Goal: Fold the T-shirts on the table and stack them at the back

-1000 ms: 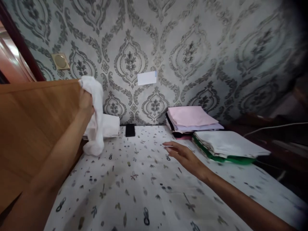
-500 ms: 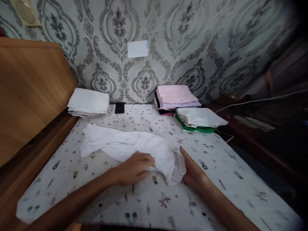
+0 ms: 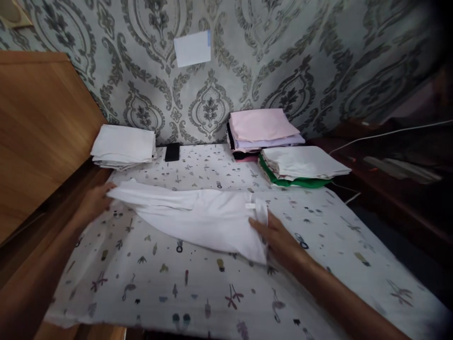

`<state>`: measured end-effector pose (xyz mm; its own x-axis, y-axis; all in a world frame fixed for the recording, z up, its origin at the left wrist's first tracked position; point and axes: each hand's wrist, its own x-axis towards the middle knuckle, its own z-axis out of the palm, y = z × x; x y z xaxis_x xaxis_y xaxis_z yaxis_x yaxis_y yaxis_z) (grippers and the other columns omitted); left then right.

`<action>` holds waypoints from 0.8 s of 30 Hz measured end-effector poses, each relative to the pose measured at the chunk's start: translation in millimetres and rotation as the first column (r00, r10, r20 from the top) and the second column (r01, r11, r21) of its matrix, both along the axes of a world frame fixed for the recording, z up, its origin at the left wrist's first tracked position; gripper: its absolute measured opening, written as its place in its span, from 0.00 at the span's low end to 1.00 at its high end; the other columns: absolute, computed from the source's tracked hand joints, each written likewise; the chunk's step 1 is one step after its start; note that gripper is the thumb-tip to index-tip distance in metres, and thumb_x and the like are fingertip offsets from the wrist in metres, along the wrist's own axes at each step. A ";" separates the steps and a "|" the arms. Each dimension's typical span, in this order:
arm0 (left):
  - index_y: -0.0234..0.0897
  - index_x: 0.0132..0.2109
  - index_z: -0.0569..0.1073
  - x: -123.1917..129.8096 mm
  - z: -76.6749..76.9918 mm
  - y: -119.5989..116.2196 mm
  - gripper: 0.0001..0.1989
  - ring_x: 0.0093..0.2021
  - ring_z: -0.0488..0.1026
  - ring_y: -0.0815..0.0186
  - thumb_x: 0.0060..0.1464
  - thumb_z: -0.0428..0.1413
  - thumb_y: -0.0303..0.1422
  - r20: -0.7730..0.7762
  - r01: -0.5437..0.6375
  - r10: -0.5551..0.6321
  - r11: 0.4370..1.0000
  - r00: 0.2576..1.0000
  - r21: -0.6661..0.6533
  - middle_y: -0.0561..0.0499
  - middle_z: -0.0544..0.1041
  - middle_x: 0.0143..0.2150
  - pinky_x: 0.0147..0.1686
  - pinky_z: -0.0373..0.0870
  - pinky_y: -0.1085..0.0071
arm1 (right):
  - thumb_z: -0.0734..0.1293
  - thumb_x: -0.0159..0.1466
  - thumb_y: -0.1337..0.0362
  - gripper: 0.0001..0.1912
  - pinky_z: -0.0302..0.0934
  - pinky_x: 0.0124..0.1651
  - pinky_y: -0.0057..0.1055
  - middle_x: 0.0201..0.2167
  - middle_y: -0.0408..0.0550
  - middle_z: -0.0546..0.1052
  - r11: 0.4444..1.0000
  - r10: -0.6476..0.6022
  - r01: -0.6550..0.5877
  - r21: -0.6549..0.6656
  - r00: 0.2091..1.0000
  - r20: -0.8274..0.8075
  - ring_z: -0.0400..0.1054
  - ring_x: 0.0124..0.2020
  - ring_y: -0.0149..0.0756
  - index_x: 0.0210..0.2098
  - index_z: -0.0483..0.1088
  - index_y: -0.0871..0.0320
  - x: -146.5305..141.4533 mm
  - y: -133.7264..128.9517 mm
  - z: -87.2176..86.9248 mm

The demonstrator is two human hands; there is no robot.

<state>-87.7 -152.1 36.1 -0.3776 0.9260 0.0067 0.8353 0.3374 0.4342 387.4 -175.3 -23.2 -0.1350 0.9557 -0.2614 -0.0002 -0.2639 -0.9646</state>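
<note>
While a patterned wall (image 3: 209, 106) fills the back of the view, a printed sheet (image 3: 155, 283) covers the surface below it, and a wooden panel (image 3: 42, 104) closes off the left side. Across the middle of the sheet lies a white garment (image 3: 212, 222), drawn out between the two hands as a long, fairly smooth strip, wider toward the right. Beyond it sit three stacks of flat, squared cloth: a pink-topped pile (image 3: 264, 123) by the wall, a white-and-green pile (image 3: 304, 163) just in front of that, and a white pile (image 3: 123, 144) near the panel. Those look finished, whereas the garment, judging by its length and soft creases, is only straightened out and lacks their compact form (whether more cloth waits out of view, I cannot tell). The left hand (image 3: 95, 200), slightly blurred, appears to have its fingers pinched together on the narrow end; the right hand (image 3: 278, 236) is clamped on the wide end, thumb over the cloth. A paper (image 3: 193, 48) is on the wall, a dark phone (image 3: 172, 152) lies beside the white pile, and a small tag (image 3: 249, 206) shows near the right thumb.
</note>
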 end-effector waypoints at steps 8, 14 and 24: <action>0.40 0.49 0.64 22.1 42.9 107.0 0.17 0.45 0.74 0.68 0.52 0.54 0.23 0.690 -0.268 -0.142 0.851 0.710 0.451 0.50 0.73 0.48 0.47 0.75 0.65 | 0.64 0.63 0.58 0.39 0.71 0.46 0.44 0.50 0.53 0.77 0.853 -0.272 0.029 0.521 0.877 0.396 0.74 0.42 0.45 0.71 0.51 0.54 27.0 109.0 -9.8; 0.38 0.42 0.73 29.9 -25.2 68.1 0.13 0.47 0.73 0.57 0.53 0.56 0.42 0.203 0.398 -0.450 0.882 0.869 0.253 0.47 0.76 0.44 0.49 0.71 0.61 | 0.59 0.67 0.62 0.19 0.60 0.61 0.49 0.52 0.57 0.75 0.667 -0.294 -0.448 0.594 0.574 0.764 0.67 0.56 0.51 0.54 0.72 0.57 0.8 127.9 -26.8; 0.38 0.40 0.74 9.6 -49.0 45.8 0.14 0.40 0.72 0.56 0.56 0.46 0.36 -0.244 0.533 -0.558 0.830 0.793 -0.163 0.45 0.76 0.37 0.44 0.68 0.61 | 0.65 0.63 0.69 0.15 0.61 0.49 0.31 0.44 0.51 0.79 0.731 0.037 -0.653 0.198 0.328 0.944 0.70 0.48 0.41 0.47 0.77 0.56 -83.2 199.8 -7.0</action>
